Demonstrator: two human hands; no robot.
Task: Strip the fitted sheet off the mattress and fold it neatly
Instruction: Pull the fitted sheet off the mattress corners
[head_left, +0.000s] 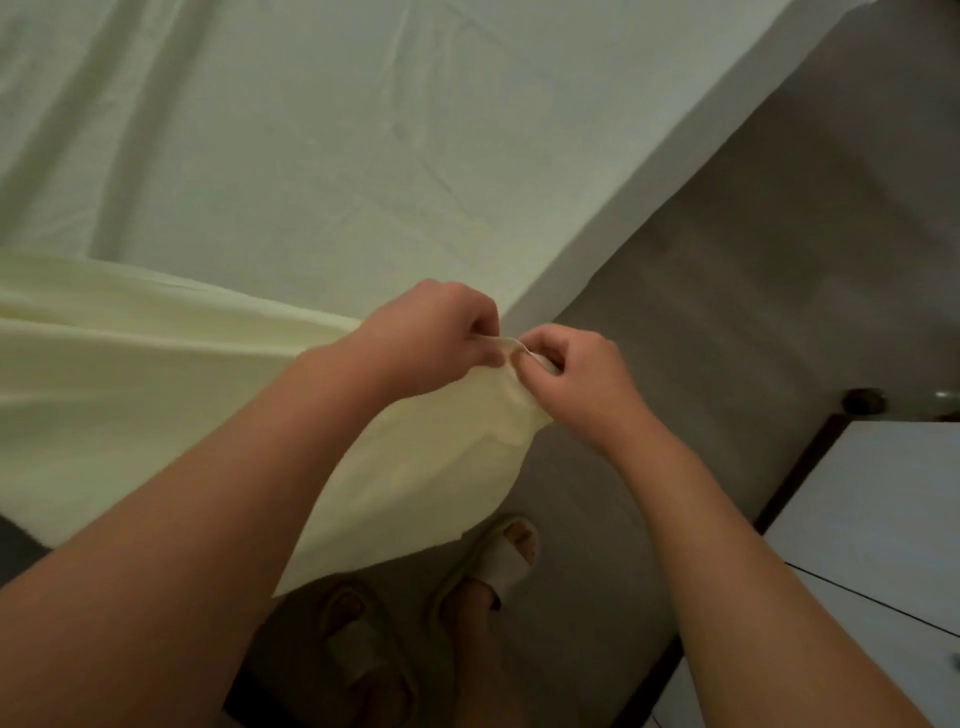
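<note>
The left hand (436, 338) and right hand (571, 374) are held close together, and an edge of the pale yellow fitted sheet (130, 415) is pinched by both. The rest is draped left of and below them, off the mattress (311, 156) corner just beyond. Folding seems started; next, corners probably need to be matched.

The fitted sheet (130, 395) is soft, matt, pale-yellow cloth, hanging in loose folds off the mattress (311, 156), whose whitish cover is matt, creased cloth. Beside the mattress the floor (753, 260) looks smooth and dull grey, and the cabinet (883, 509) beyond has a smooth, faintly satin white face.
</note>
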